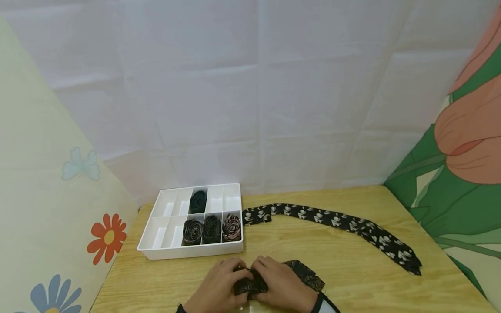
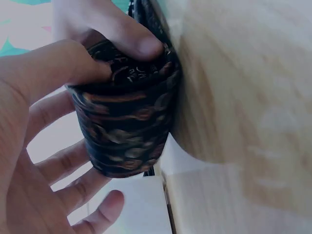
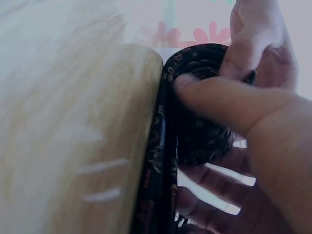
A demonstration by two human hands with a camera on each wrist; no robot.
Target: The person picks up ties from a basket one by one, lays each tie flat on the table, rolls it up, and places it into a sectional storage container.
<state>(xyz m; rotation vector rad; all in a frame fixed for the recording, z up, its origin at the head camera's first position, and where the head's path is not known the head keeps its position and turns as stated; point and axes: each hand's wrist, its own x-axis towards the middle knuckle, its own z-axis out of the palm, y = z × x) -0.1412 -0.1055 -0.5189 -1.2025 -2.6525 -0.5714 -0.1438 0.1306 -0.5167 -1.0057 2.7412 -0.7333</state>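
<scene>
A dark patterned necktie [image 1: 250, 284], partly rolled into a coil, is between both hands at the table's front. My left hand [image 1: 225, 282] grips the coil from the left, its thumb at the roll's open end in the left wrist view, where the coiled necktie [image 2: 126, 126] shows orange and grey motifs. From the right, my right hand [image 1: 283, 284] holds the same roll, thumb on its edge; the coil [image 3: 204, 141] rests against the table in the right wrist view. The flat tail of this necktie [image 1: 305, 274] extends to the right beyond the right hand.
A white divided tray [image 1: 192, 252] stands behind the hands at left. Its compartments hold several rolled neckties, among them a dark green one [image 1: 198, 201] and a pinkish one [image 1: 232, 228]. A black necktie with white flowers [image 1: 336, 220] stretches across the wooden table [image 1: 375, 291].
</scene>
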